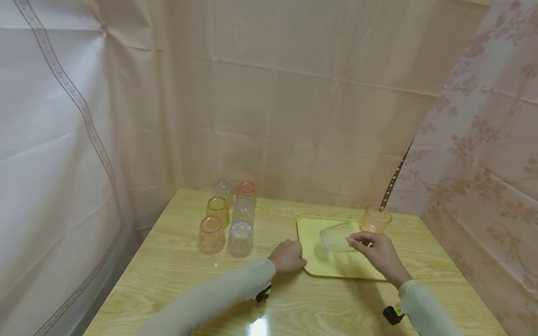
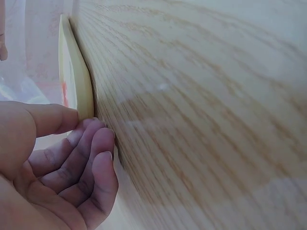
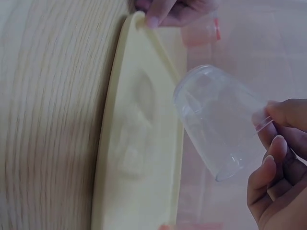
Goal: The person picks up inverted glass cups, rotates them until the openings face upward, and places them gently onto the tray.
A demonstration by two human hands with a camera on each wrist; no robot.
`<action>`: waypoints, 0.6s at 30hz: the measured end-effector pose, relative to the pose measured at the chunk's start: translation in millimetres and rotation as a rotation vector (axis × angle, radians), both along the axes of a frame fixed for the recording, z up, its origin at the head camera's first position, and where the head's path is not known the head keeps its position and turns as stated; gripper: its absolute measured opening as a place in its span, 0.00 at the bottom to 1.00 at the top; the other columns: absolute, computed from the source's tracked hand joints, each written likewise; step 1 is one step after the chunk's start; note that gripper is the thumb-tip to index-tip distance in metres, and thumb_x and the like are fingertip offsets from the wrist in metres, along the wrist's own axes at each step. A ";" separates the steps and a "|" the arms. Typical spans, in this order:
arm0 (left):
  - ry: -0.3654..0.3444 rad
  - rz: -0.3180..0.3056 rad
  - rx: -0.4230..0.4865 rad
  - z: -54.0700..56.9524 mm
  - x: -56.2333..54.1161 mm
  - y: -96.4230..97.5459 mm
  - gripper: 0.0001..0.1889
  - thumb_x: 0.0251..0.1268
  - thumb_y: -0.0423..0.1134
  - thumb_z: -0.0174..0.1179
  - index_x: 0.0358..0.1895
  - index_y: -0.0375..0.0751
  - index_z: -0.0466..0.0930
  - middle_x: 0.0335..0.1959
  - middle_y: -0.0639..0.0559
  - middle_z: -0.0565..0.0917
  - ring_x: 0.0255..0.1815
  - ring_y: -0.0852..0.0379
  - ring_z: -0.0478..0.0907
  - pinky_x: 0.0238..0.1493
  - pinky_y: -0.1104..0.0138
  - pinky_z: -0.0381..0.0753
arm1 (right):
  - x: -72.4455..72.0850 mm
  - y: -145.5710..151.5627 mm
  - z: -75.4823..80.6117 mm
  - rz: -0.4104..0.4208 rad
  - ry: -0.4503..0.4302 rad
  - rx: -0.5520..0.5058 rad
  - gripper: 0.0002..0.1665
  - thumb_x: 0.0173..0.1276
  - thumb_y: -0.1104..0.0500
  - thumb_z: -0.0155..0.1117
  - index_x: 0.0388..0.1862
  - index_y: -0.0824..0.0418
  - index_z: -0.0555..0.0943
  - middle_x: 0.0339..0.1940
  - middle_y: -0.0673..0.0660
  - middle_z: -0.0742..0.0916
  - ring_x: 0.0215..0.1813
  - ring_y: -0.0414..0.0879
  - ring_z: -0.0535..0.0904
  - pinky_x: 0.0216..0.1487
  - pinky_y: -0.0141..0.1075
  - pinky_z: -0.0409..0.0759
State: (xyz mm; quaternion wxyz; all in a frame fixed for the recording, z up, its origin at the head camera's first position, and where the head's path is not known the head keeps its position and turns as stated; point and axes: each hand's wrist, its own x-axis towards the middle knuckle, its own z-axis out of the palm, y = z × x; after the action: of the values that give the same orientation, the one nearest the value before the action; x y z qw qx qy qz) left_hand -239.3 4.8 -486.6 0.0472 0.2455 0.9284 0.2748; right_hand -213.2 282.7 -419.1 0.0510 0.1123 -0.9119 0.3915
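Note:
My right hand pinches the rim of a clear plastic cup between thumb and fingers. The cup lies tilted on its side in the air over a yellow tray, its base pointing left. In the right wrist view the clear cup shows its rounded base away from the fingers. At the tray's front left corner my left hand grips the edge, thumb on top and fingertips at its outer side, as the left wrist view shows of the tray rim. An orange cup is at the tray's back right corner.
Several upside-down cups stand in two rows at the left of the wooden table: a pink cup, an amber cup, a red cup and clear cups. Curtains hang behind and on both sides.

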 end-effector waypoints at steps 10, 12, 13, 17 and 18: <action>-0.027 -0.009 0.014 -0.7 0.8 -1.1 0.30 0.63 0.38 0.67 0.08 0.50 0.58 0.05 0.64 0.53 0.08 0.68 0.48 0.11 0.74 0.49 | -2.7 11.8 -3.3 -0.001 0.148 0.141 0.10 0.73 0.53 0.69 0.46 0.57 0.90 0.42 0.51 0.90 0.32 0.42 0.76 0.26 0.35 0.73; -0.024 -0.017 0.019 -2.2 -0.5 -1.2 0.30 0.63 0.39 0.68 0.08 0.50 0.59 0.05 0.64 0.53 0.08 0.68 0.48 0.12 0.73 0.51 | -3.3 13.5 -3.5 -0.004 0.173 0.170 0.09 0.73 0.54 0.69 0.45 0.57 0.90 0.42 0.51 0.90 0.32 0.42 0.75 0.27 0.35 0.72; -0.023 -0.017 0.019 -2.2 -0.5 -1.1 0.30 0.63 0.39 0.68 0.08 0.50 0.59 0.05 0.64 0.53 0.08 0.68 0.48 0.12 0.73 0.51 | -3.7 14.5 -3.5 -0.006 0.184 0.182 0.09 0.73 0.55 0.69 0.44 0.57 0.90 0.42 0.51 0.90 0.31 0.42 0.75 0.27 0.35 0.72; -0.020 -0.010 0.012 -1.9 -1.5 -0.1 0.30 0.62 0.39 0.68 0.07 0.51 0.58 0.05 0.64 0.53 0.08 0.69 0.47 0.12 0.73 0.50 | -5.8 17.8 -2.4 -0.011 0.224 0.229 0.06 0.72 0.58 0.70 0.43 0.58 0.89 0.39 0.51 0.90 0.30 0.41 0.74 0.28 0.34 0.72; -0.022 -0.003 0.003 -0.3 -0.9 0.3 0.30 0.62 0.39 0.68 0.08 0.50 0.58 0.05 0.64 0.53 0.08 0.68 0.47 0.11 0.74 0.48 | -6.4 19.0 -2.2 -0.012 0.232 0.238 0.06 0.72 0.59 0.70 0.42 0.59 0.89 0.38 0.51 0.90 0.30 0.40 0.73 0.27 0.34 0.71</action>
State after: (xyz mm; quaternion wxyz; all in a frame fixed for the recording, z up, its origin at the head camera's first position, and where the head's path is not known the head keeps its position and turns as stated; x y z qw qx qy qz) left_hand -240.1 5.1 -486.9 0.0575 0.2440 0.9271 0.2786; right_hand -219.6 301.7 -421.3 0.1447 0.1567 -0.9405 0.2646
